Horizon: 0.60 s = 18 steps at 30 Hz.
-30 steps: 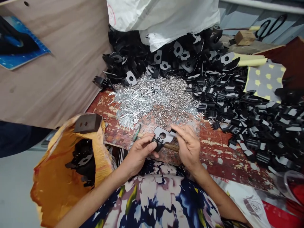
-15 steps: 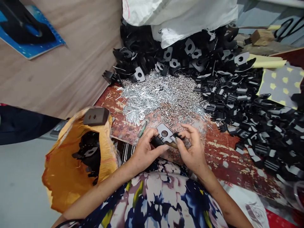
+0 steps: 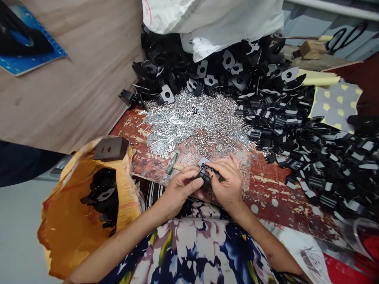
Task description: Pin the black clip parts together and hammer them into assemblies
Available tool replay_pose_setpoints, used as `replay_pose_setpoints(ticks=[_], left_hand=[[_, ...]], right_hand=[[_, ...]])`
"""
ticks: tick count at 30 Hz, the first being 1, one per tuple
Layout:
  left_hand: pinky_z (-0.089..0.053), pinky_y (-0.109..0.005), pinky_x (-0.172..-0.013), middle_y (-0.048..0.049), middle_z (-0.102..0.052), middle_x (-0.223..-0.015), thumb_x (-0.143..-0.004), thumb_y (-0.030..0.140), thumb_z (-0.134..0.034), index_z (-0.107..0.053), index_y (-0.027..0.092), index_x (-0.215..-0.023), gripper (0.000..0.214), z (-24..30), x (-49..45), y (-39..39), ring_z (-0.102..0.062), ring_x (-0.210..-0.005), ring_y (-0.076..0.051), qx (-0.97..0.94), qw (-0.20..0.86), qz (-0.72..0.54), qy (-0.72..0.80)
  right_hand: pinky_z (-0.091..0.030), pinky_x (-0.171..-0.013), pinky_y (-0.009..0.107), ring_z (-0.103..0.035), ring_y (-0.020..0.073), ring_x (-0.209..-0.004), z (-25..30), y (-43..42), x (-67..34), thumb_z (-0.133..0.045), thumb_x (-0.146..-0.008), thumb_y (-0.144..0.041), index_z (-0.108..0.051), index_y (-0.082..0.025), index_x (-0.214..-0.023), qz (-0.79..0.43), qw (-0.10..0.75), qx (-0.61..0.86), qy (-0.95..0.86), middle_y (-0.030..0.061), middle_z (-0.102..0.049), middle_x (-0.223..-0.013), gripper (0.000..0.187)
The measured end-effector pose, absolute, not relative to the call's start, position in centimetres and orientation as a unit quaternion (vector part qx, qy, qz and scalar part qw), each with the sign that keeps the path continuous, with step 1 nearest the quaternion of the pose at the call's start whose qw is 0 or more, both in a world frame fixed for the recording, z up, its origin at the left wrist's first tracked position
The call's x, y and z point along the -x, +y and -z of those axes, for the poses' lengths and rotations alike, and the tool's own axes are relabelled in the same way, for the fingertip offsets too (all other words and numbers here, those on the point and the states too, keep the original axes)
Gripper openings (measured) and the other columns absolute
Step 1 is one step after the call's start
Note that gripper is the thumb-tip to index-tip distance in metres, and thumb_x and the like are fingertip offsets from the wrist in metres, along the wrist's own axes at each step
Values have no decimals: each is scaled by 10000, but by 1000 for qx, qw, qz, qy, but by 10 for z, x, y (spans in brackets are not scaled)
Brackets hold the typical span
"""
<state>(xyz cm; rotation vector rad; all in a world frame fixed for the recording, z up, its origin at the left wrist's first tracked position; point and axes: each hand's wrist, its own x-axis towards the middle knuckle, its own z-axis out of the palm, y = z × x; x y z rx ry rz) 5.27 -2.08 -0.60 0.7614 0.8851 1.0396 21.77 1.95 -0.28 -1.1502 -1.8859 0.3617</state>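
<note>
Close to my body, over the bench's front edge, both hands are closed on a black plastic part with a grey pad point(image 3: 204, 177). My left hand point(image 3: 182, 189) grips its left side between thumb and fingers. From the other side, my right hand point(image 3: 229, 183) pinches a smaller black piece against it; fingers hide most of that piece. Just left of the hands lies a small hammer point(image 3: 171, 163) with a greenish head, its handle partly covered. Beyond it spreads a heap of silvery metal pins point(image 3: 168, 132).
Black plastic parts point(image 3: 166, 51) pile up at the back under a white sack point(image 3: 213, 19). Smaller black pieces point(image 3: 314, 150) cover the right side. At left stands an open yellow sack point(image 3: 71, 221) with black parts inside and a brown block point(image 3: 111, 149) on its rim. Scissors point(image 3: 346, 37) lie far right.
My hands have come closer together, and the black part has been tilted so its grey pad shows less. The hammer's handle now shows more. The whole view has shifted slightly.
</note>
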Motion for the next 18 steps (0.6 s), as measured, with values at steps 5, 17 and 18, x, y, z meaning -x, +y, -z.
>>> replay_pose_setpoints(ticks=[5,17,18], left_hand=[[-558,-222,-619,-20,-552,-981,-898,395,-749,-765,163,-863,235,6,-58,-20,-607,-650,-80,-313,713,-498,383],[-575,-206,-595,-36,-588,-1021,-884,382,-767,-794,180,-895,204,4,-50,-20,-630,-665,-89,-305,729,-502,350],[-579,-209,-583,-41,-587,-1028,-866,395,-784,-799,180,-899,218,4,-50,-20,-629,-676,-98,-299,729,-504,353]], right_hand=[[-319,-1191,609,-686,200,-838,8,19,-215,-595,-896,-137,-759,-301,-974,-142,444,461,-755,-17,-760,-836,245],[-374,-1153,621,-690,199,-848,7,13,-218,-590,-886,-94,-747,-318,-1103,-169,459,407,-771,-13,-753,-857,349],[-378,-1149,623,-689,200,-849,6,12,-217,-587,-888,-92,-742,-322,-1117,-168,459,404,-773,-13,-751,-856,360]])
